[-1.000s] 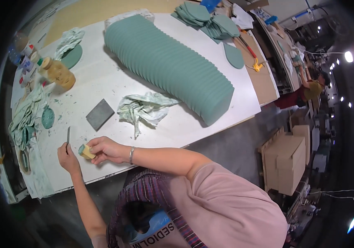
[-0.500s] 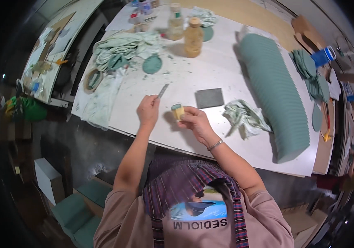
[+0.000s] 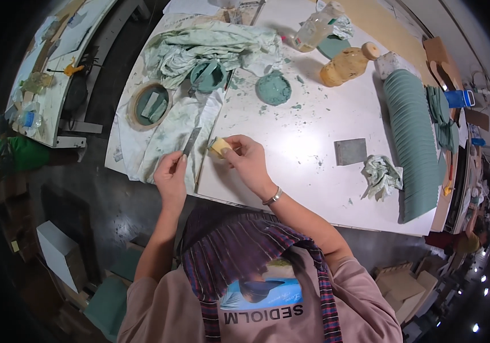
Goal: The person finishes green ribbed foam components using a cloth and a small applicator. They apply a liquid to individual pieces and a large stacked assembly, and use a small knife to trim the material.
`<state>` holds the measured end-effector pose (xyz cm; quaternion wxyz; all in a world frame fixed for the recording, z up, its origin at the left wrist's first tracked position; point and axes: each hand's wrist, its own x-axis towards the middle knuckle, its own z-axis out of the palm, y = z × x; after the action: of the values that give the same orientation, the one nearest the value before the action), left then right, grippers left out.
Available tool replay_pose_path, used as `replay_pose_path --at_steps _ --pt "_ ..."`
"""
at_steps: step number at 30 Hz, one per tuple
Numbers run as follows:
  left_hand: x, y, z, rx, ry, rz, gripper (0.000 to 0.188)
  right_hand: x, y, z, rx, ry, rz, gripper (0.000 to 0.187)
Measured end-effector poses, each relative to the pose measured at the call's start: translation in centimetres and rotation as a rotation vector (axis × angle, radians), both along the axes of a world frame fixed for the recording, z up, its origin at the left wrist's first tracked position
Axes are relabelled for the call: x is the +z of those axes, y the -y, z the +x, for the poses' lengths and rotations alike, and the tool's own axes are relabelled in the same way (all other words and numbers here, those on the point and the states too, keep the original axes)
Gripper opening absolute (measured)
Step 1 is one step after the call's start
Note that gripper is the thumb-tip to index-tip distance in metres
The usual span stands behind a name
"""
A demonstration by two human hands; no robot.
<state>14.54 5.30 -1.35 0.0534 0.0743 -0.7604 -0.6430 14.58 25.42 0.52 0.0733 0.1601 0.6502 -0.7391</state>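
My left hand [image 3: 171, 178] is closed on a thin, flat grey blade [image 3: 192, 140] that points up and away over a stained cloth [image 3: 183, 121]. Just to its right, my right hand [image 3: 249, 164] pinches a small yellow block [image 3: 220, 146] with a greenish end tilted toward the blade. Block and blade are close but apart. Beyond the hands are a shallow round tray [image 3: 140, 116] holding flat strips, a cup [image 3: 209, 87] of green paste and a green-smeared round lid or dish [image 3: 274, 88].
A long row of green discs [image 3: 413, 143] lies at the right, beside a crumpled rag [image 3: 382, 177] and a grey rectangular pad [image 3: 350, 152]. Two bottles, one amber [image 3: 348, 65] and one clear [image 3: 316, 27], stand at the back. A bunched cloth [image 3: 199, 48] lies far left.
The view has swung left. Both hands have moved left to the stained cloth, and the right hand has drawn nearer the left, its yellow block now tilted toward the blade.
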Motion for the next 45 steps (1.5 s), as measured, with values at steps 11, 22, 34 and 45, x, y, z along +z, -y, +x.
replay_pose_path --at_steps 11,22,34,45 --pt "2.4 -0.7 -1.1 -0.386 -0.427 -0.483 0.020 -0.9 2.9 1.3 -0.211 -0.002 0.433 0.022" --pt "2.8 -0.6 -3.0 -0.578 -0.627 -0.599 0.028 -0.8 3.1 1.1 -0.228 0.011 0.502 0.022" --pt "2.8 -0.5 -3.9 -0.734 -0.729 -0.783 0.030 -2.0 3.6 1.2 -0.209 -0.218 0.653 0.029" --pt "3.9 -0.5 -4.2 -0.834 -0.739 -0.888 0.034 -2.7 4.0 1.0 -0.256 -0.308 0.716 0.020"
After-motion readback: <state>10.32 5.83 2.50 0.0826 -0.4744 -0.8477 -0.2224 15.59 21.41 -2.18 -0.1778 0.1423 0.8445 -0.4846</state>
